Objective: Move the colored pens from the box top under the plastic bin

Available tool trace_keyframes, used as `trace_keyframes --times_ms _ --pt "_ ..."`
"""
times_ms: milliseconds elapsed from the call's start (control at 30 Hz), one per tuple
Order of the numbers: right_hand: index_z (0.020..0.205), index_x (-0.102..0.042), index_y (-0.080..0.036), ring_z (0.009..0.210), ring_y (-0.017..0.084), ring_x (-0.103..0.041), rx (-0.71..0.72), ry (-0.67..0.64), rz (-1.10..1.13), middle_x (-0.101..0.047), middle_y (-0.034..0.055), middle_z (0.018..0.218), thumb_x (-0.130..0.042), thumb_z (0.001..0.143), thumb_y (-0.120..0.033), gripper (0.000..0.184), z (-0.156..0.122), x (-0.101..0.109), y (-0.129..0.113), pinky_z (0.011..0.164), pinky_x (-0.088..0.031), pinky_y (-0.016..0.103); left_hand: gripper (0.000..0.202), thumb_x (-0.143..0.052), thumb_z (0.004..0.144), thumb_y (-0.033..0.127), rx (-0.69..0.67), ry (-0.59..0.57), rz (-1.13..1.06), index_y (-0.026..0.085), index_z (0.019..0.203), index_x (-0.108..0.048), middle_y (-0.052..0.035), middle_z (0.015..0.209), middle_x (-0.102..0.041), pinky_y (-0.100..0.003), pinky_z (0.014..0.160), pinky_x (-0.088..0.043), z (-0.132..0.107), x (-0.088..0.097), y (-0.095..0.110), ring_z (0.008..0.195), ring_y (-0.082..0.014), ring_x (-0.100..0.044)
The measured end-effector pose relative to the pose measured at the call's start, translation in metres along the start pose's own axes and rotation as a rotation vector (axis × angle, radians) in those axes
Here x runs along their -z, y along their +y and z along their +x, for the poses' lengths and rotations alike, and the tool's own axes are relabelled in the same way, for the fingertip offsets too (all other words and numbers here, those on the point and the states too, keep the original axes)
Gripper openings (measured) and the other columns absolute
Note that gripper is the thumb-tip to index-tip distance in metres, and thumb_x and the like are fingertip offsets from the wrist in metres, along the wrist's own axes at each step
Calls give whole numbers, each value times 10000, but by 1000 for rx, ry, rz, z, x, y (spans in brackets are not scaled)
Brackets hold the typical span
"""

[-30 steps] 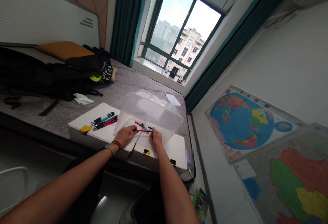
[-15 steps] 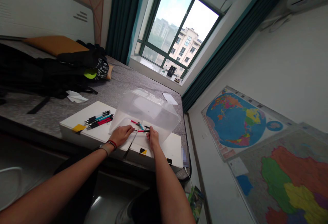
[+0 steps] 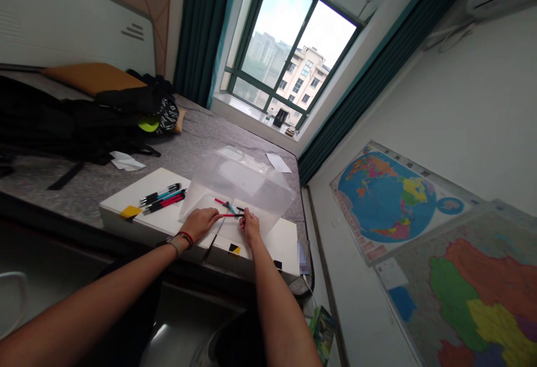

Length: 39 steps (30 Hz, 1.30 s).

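A red and black pen [image 3: 231,215] spans the gap between my two hands, roughly level above the white boxes. My left hand [image 3: 200,223] is closed with its fingertips pinched on the pen's red end. On the black end, my right hand [image 3: 250,225] is closed, its fingers wrapped round the barrel. Just behind the held pen, several loose pens, including a teal pen [image 3: 231,208] and a red pen [image 3: 218,201], lie inside a clear plastic bin [image 3: 247,179] tipped on its side. Left of the bin, several pens [image 3: 163,198] rest side by side.
Two white boxes [image 3: 157,181] stand together at the edge of a grey mattress [image 3: 201,126]. A crumpled tissue [image 3: 127,160], a black bag [image 3: 71,121] and a white paper [image 3: 278,162] lie farther back. The wall with maps [image 3: 386,196] is at the right.
My left fingertips have shifted slightly right and now cover the pen's pale left end. My right hand has hardly moved, and the view has shifted a little.
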State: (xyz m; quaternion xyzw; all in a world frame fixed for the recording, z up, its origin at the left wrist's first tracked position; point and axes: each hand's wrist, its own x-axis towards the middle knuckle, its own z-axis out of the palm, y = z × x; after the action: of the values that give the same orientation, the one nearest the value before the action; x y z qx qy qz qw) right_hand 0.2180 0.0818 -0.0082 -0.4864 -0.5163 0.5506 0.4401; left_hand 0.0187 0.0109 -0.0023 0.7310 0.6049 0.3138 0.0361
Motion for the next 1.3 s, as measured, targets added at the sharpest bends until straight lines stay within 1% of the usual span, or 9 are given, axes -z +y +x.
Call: trace_keyframes --times_ms 200,467,567,667,767,967,1033,1167,1300 --pt "650 -550 -175 398 75 -413 24 -11 0 -559 -19 537 -518 850 -559 434 2 0 4 385 -312 194 470 -245 984 468 11 -15 118 189 840 -595 -85 770 -656 -326 703 -373 1 -3 2 748 -213 -603" --pt "734 -565 -169 414 73 -451 59 15 1 -655 19 664 -557 819 -522 363 4 0 7 389 -349 196 458 -239 985 408 8 2 134 176 831 -603 -102 747 -642 -343 725 -381 0 -1 7 744 -223 -600" --pt "744 -579 -166 421 74 -458 63 19 -23 -643 12 641 -562 807 -529 369 4 0 7 399 -356 193 469 -262 976 439 19 -2 126 179 810 -615 -97 740 -642 -336 731 -384 0 1 8 737 -215 -599" --pt "755 -592 -168 415 81 -457 54 29 -46 -573 -28 538 -577 791 -536 370 4 1 8 411 -358 192 495 -252 975 461 18 -19 113 185 799 -622 -90 737 -646 -327 725 -382 0 2 8 732 -206 -597" --pt "758 -596 -168 412 83 -453 61 34 -39 -529 -49 492 -591 781 -526 359 3 0 8 418 -358 191 509 -236 980 462 12 -20 93 187 803 -627 -87 738 -649 -320 723 -375 0 1 6 735 -203 -596" --pt "759 -597 -160 408 82 -454 58 41 -14 -512 -54 470 -598 775 -508 348 2 0 5 411 -352 184 521 -350 908 623 29 -9 107 197 798 -628 -80 717 -634 -310 684 -355 -1 1 3 708 -213 -584" --pt "767 -595 -158 411 80 -459 57 45 -3 -542 -42 500 -603 772 -503 345 2 0 4 405 -355 184 518 -326 924 606 17 -9 99 205 804 -631 -76 721 -638 -309 681 -350 -1 3 4 714 -213 -586" --pt "796 -587 -158 433 66 -469 66 58 57 -648 9 674 -613 767 -474 319 2 0 4 399 -366 181 555 -273 947 583 -11 -14 83 207 757 -634 -78 725 -645 -315 695 -355 -1 5 6 732 -217 -591" --pt "853 -596 -161 434 65 -472 57 83 91 -635 -4 662 -627 761 -433 289 3 0 5 402 -369 177 563 -254 957 563 30 -5 87 199 800 -655 -90 732 -650 -320 706 -368 0 3 5 726 -216 -595"
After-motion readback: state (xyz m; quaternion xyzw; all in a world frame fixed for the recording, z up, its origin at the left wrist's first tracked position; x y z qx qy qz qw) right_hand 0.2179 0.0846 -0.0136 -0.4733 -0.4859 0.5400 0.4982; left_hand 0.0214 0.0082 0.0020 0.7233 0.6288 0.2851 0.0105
